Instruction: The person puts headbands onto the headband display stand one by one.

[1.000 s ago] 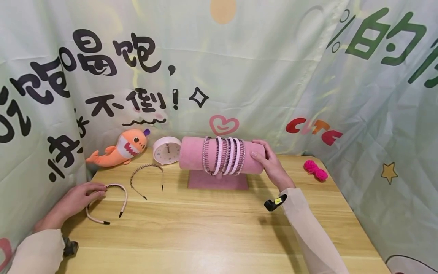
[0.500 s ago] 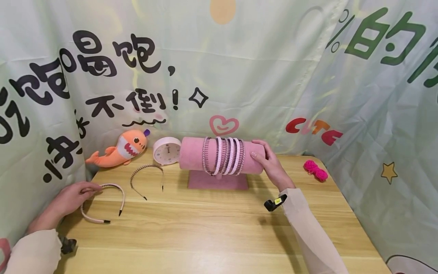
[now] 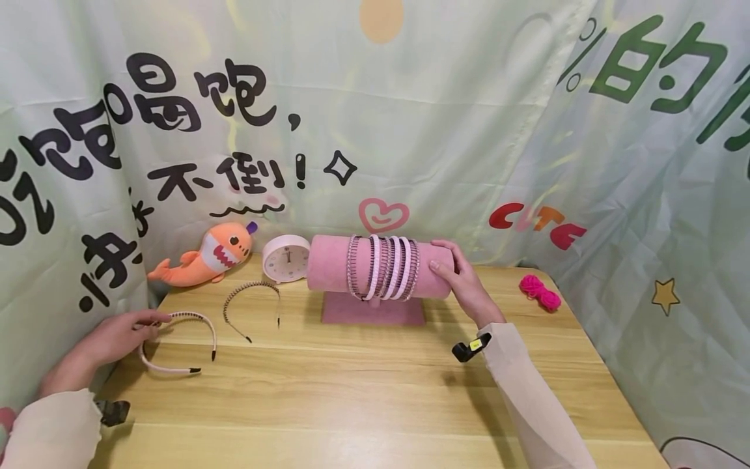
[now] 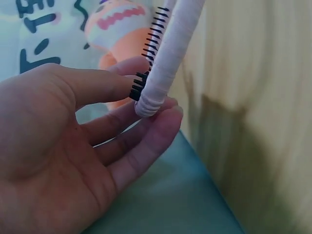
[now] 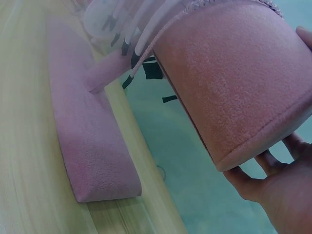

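Note:
At the table's left side my left hand (image 3: 117, 339) pinches a pale wrapped headband (image 3: 212, 331) at the top of its arch, with its two black-tipped ends pointing right. Up close in the left wrist view, black comb teeth (image 4: 155, 34) line the inside of the headband. My right hand (image 3: 467, 290) holds the right end of a pink plush roll stand (image 3: 331, 264), thumb in front. Several headbands (image 3: 375, 267), white and dark-toothed, are looped around the roll's middle. The right wrist view shows fingers against the roll's end (image 5: 234, 87) and the stand's base (image 5: 90, 131) on the table.
A thin toothed headband (image 3: 252, 286) lies between my left hand and the stand. Behind it are an orange plush shark (image 3: 219, 251) and a round white clock (image 3: 286, 258). Bright pink yarn (image 3: 540, 292) lies far right. Printed curtains (image 3: 445, 130) enclose the table.
My left hand has drawn back slightly to the left with the headband, whose ends have turned and risen a little. The right hand and the stand have stayed put.

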Available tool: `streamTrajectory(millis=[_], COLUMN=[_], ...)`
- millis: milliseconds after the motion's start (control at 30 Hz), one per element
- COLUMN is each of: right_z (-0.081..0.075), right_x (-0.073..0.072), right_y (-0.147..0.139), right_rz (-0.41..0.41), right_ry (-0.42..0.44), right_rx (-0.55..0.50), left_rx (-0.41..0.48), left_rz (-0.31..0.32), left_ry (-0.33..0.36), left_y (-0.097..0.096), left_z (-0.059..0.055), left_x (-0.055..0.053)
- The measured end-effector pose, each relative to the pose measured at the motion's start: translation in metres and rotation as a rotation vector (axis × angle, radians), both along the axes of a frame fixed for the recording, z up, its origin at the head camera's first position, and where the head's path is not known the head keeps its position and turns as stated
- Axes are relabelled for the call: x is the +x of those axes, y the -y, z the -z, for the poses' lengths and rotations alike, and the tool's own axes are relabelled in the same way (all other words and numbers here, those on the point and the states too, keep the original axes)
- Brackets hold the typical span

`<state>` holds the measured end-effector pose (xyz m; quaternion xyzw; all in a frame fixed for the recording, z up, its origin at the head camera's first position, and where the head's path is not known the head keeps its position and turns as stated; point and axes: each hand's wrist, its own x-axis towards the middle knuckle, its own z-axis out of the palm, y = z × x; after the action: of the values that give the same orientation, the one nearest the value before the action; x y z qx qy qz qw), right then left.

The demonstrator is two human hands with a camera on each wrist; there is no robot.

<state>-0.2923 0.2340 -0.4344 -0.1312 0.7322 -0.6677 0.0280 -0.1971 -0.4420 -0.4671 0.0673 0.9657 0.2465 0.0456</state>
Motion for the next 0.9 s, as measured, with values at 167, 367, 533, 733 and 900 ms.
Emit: streamTrajectory(millis=[167,367,533,733,900], right_z=[0.001,0.001,0.000,0.000,0.000], right_x=[-0.001,-0.001,-0.001,0.000,0.000], right_y=[0.000,0.000,0.000,0.001,0.001], right_rz=[0.008,0.009,0.004,0.006,0.011], right_ry=[-0.002,0.000,0.005,0.005,0.004], right_rx=[-0.006,-0.005,-0.001,-0.001,-0.003], left_rx=[0.099,0.224,0.335,0.475,0.531], left_rz=[-0.027,-0.011,-0.014,0.012,0.005], left_ry=[0.062,0.127,0.125,0.076,0.081], left_y=[-0.002,0.006,0.012,0.013,0.012], left_z=[-0.011,-0.018,-0.019,-0.022,-0.030], left_x=[0.003,0.004,0.007,0.012,0.014])
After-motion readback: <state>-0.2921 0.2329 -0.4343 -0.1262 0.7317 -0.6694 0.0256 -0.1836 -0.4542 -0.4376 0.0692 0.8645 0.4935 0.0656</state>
